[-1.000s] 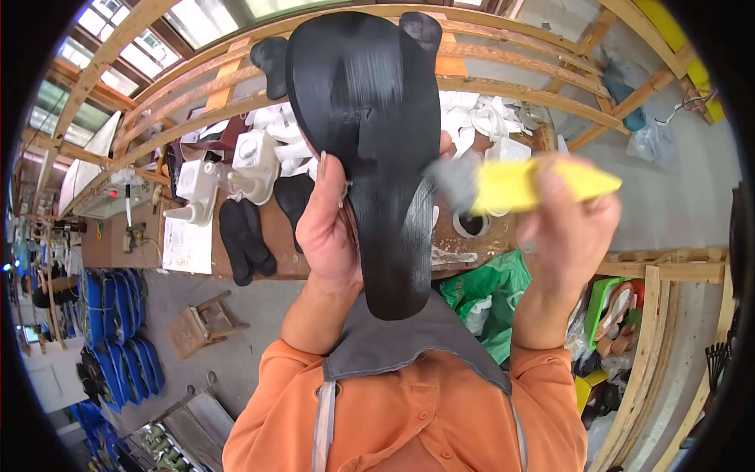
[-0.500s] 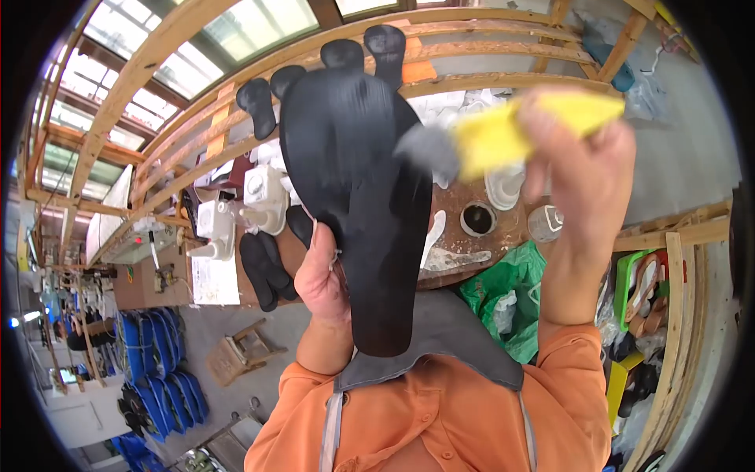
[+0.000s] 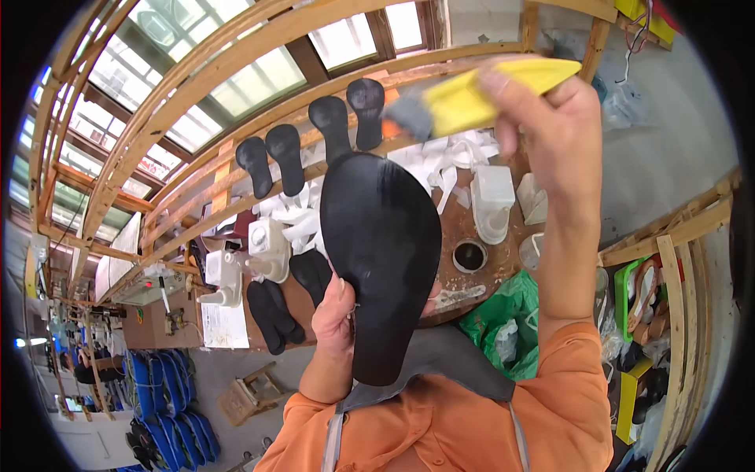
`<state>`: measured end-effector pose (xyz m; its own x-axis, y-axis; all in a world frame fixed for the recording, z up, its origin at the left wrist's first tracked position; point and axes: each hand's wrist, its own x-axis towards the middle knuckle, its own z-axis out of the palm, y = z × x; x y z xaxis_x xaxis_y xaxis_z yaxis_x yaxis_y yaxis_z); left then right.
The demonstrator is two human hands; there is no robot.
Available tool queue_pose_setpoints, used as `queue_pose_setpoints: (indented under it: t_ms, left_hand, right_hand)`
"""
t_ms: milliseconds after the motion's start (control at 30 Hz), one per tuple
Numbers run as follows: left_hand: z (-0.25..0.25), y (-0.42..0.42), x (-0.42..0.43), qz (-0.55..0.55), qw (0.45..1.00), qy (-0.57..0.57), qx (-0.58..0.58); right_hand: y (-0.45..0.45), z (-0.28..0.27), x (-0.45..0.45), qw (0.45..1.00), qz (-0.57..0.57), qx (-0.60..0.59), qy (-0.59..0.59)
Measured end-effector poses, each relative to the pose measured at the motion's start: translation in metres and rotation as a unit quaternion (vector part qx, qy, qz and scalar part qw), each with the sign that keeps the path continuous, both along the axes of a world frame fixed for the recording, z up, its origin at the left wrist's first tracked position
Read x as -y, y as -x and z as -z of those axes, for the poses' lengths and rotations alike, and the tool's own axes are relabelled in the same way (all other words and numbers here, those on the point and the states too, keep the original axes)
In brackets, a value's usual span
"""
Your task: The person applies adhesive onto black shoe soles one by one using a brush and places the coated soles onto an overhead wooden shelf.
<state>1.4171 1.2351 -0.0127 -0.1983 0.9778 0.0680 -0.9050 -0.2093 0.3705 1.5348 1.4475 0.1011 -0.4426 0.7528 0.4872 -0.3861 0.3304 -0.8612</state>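
A large black sole (image 3: 381, 236), wide end up, is gripped by my left hand (image 3: 338, 315), with the thumb on its left edge and fingertips showing at its right. My right hand (image 3: 546, 110) holds a yellow-handled brush (image 3: 472, 98) in the air, above and to the right of the sole. Its grey bristles (image 3: 410, 118) are apart from the sole. On the bench (image 3: 314, 338) a round cup of dark liquid (image 3: 469, 256) stands right of the sole.
Several black soles (image 3: 285, 157) lean on the wooden rack (image 3: 440, 67) behind. White bottles (image 3: 492, 208), more black soles (image 3: 271, 315) and white pieces (image 3: 299, 220) lie on the bench. A green bag (image 3: 503, 315) hangs at its front edge. A wooden stool (image 3: 250, 393) stands below left.
The brush has moved up and away from the sole in my right hand. My left hand still holds the sole, now lower in view. The camera view has tilted up toward the rack and windows.
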Motion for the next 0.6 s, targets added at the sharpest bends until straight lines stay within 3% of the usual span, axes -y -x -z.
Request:
queue_pose_setpoints:
  t_ms: [167, 233, 433, 600]
  left_hand:
    - [0.002, 0.014, -0.031, -0.012, 0.991, 0.029, -0.134]
    - [0.01, 0.023, -0.062, -0.003, 0.988, 0.045, -0.146]
    - [0.034, 0.075, -0.219, -0.028, 0.956, 0.188, -0.226]
    - [0.022, 0.128, -0.231, -0.071, 0.945, 0.113, -0.298]
  right_hand:
    - [0.002, 0.02, -0.007, 0.996, -0.038, 0.016, -0.073]
    - [-0.016, 0.022, -0.027, 0.995, 0.077, -0.019, 0.053]
    - [-0.064, 0.066, -0.04, 0.981, 0.14, -0.064, 0.115]
    - [-0.107, 0.1, -0.036, 0.969, 0.176, -0.035, 0.172]
